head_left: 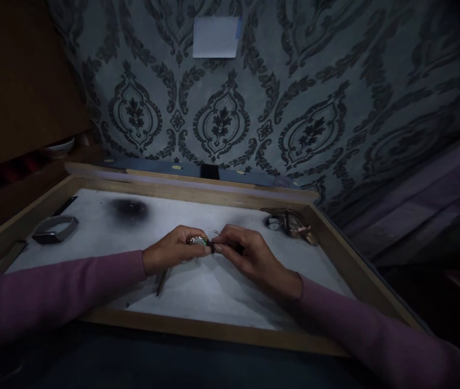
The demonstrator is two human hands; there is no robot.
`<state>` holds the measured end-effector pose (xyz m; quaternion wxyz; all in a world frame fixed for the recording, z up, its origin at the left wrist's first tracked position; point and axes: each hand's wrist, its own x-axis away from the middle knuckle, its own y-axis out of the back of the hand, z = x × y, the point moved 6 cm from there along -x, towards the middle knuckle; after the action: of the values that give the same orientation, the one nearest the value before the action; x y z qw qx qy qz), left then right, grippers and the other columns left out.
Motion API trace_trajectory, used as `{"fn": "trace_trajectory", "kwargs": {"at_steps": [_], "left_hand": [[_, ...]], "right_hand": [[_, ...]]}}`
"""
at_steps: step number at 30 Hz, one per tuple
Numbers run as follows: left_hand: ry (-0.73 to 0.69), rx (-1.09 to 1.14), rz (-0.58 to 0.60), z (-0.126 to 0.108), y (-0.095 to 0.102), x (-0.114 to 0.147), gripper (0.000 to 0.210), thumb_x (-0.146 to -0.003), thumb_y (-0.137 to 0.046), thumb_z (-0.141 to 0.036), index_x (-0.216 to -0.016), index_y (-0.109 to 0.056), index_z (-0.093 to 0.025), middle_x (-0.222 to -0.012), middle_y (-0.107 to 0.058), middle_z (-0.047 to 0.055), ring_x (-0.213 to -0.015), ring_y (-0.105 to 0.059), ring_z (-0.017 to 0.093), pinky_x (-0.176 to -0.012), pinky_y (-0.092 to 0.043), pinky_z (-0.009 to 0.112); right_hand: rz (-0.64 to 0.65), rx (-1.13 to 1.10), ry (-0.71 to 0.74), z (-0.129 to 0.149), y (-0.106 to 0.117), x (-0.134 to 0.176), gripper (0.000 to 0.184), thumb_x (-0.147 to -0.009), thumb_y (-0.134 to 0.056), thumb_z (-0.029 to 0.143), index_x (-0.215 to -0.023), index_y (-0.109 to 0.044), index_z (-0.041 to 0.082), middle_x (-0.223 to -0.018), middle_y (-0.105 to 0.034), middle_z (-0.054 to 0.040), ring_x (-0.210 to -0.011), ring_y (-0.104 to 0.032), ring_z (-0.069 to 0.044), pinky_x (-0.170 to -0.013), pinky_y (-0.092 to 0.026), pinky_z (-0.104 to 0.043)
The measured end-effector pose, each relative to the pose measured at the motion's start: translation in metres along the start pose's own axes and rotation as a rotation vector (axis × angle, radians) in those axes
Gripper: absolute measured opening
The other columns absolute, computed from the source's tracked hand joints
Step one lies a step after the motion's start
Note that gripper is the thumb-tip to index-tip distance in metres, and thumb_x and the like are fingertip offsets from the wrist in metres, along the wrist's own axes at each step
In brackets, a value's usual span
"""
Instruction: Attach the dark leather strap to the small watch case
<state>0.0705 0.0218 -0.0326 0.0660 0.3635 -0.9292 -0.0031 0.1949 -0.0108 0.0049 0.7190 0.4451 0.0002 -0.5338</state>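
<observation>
My left hand (175, 249) is closed round a round-faced wristwatch (198, 240) with a shiny, ornate rim, gripping it between thumb and fingers. My right hand (250, 254) meets it from the right, fingers pinched. From that pinch a thin, light metal pin-like piece (215, 232) sticks out. A small dark part (211, 247), perhaps a strap end, lies between the two hands at the watch's edge. Below my left hand a narrow dark strip (162, 282) shows; whether it joins the watch I cannot tell. Both hands are above white paper (197, 300).
A raised wooden rim (222, 330) surrounds the paper. At the left lies a grey metal watch-like band (55, 229); at the back right, another watch (274, 222) sits beside a crumpled brownish bundle (298, 226). A dark smudge (128, 210) marks the paper. Patterned wallpaper (222, 121) rises behind.
</observation>
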Motion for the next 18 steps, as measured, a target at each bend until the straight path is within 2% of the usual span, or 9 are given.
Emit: {"fn": "trace_trajectory", "kwargs": {"at_steps": [12,18], "left_hand": [[0.037,-0.013,-0.009,-0.0009,0.0005,-0.0015,0.028,-0.071,-0.064,-0.04,-0.067,-0.053,-0.015,-0.052,-0.034,-0.008,-0.049,-0.027,0.007,-0.047,-0.02,0.022],[0.051,-0.013,-0.012,-0.0025,0.0012,-0.001,0.021,-0.071,-0.062,-0.035,-0.07,-0.056,-0.015,-0.053,-0.037,-0.008,-0.049,-0.028,0.007,-0.047,-0.021,0.022]], "right_hand": [[0.007,-0.014,-0.013,0.0006,-0.0015,0.0005,0.012,-0.089,-0.055,0.018,-0.08,-0.064,0.016,-0.069,-0.057,-0.001,-0.061,-0.052,-0.012,-0.055,-0.039,-0.023],[0.009,0.018,0.002,0.0036,0.002,0.0006,0.017,-0.093,-0.05,0.019,-0.082,-0.063,0.015,-0.072,-0.061,-0.0028,-0.064,-0.056,-0.013,-0.058,-0.042,-0.024]]}}
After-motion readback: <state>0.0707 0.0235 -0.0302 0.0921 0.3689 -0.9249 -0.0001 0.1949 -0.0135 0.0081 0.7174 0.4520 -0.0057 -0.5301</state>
